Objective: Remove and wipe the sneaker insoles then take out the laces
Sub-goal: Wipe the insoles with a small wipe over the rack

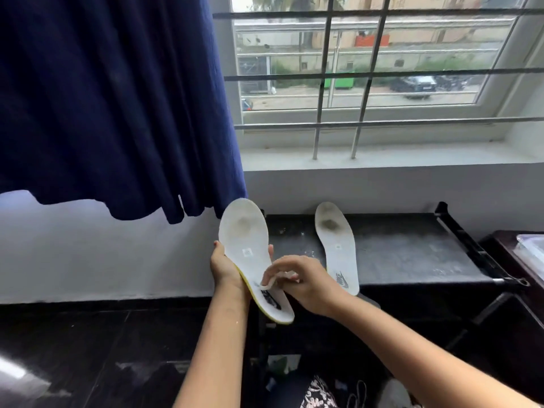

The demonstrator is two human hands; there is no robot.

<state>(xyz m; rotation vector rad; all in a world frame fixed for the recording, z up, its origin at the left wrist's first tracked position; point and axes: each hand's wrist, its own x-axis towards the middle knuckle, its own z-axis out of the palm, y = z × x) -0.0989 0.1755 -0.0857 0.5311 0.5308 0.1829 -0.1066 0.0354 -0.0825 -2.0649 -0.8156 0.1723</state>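
My left hand [225, 267] grips a white insole [245, 231] with a yellow edge from underneath, holding it up with the toe end pointing away. My right hand [306, 282] pinches a small white wipe [272, 282] and presses it against the heel half of that insole, near its dark logo. A second white insole [337, 245] with a dirty toe patch lies flat on the black table [412, 251]. At the bottom edge a white sneaker [393, 393] is partly visible, with a dark lace loop beside it.
A dark blue curtain [112, 98] hangs at the left above the hands. A barred window [368, 69] and white sill run behind the table. A dark cabinet with a clear box stands at the far right [527, 251]. The floor is dark tile.
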